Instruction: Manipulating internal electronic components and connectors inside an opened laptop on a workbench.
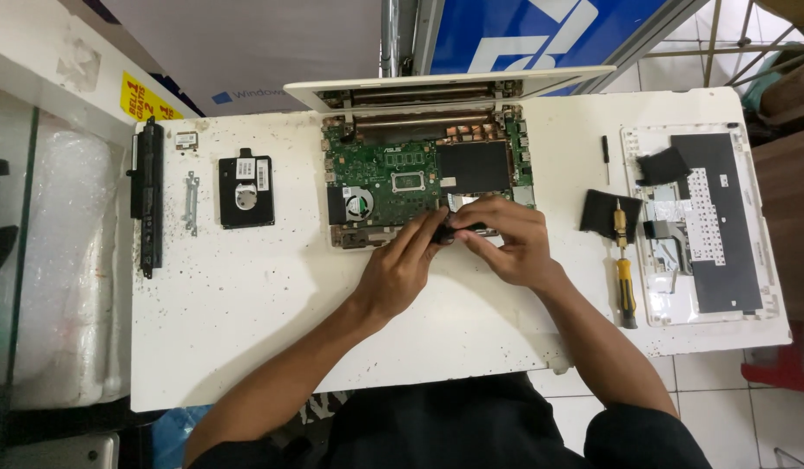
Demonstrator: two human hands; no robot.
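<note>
Hands: left hand point(408, 258) & right hand point(506, 243) both pinch small black part point(461, 231) at laptop point(419, 178) front edge.
Feel: prob light, thin, fragile; grip by edges.

On the white desk point(245, 330), a long black battery point(148, 195) lies at nine o'clock, a hard drive point(245, 191) beside it, and a yellow-handled screwdriver point(624, 276) and keyboard panel point(710, 226) at three o'clock.

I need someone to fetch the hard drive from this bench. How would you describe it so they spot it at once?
On the white table, look left of the opened laptop. The hard drive is the flat black square with white labels and a round silver centre. It lies between a thin metal bracket on its left and the laptop; the long black battery lies further left.
</note>
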